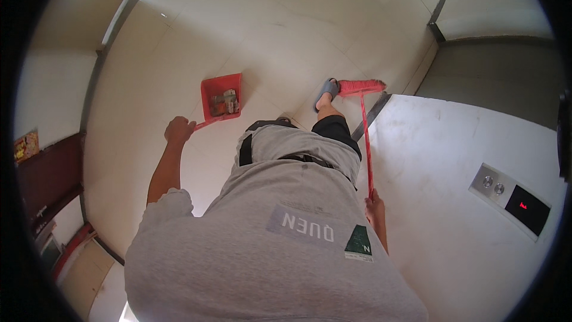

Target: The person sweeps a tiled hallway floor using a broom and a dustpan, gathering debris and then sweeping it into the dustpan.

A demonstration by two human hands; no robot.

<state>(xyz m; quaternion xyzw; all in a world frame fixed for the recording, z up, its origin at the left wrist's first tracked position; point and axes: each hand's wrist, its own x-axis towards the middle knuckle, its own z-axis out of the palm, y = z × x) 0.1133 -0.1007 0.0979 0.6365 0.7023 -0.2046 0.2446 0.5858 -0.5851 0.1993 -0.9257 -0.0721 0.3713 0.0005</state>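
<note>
My left hand [179, 130] grips the handle of a red dustpan [205, 94] out to my left. Some crumpled litter, seemingly packets or wrappers [227, 102], lies in the pan. On the other side, my right hand [375, 205] is closed around the long red stick of a broom [367, 143]. The broom's red bristle head [363, 86] rests on the tiled floor [286, 44], beside the grey slipper [327, 94] on my right foot and close to the wall corner. My other foot is mostly hidden by my clothing.
A white wall [429, 156] on my right carries a lift call panel [509, 201] with two round buttons and a lit display. Beyond the corner is a grey recessed doorway [491, 76]. To the left stands another wall with a dark skirting [89, 94] and a dark red panel [51, 179].
</note>
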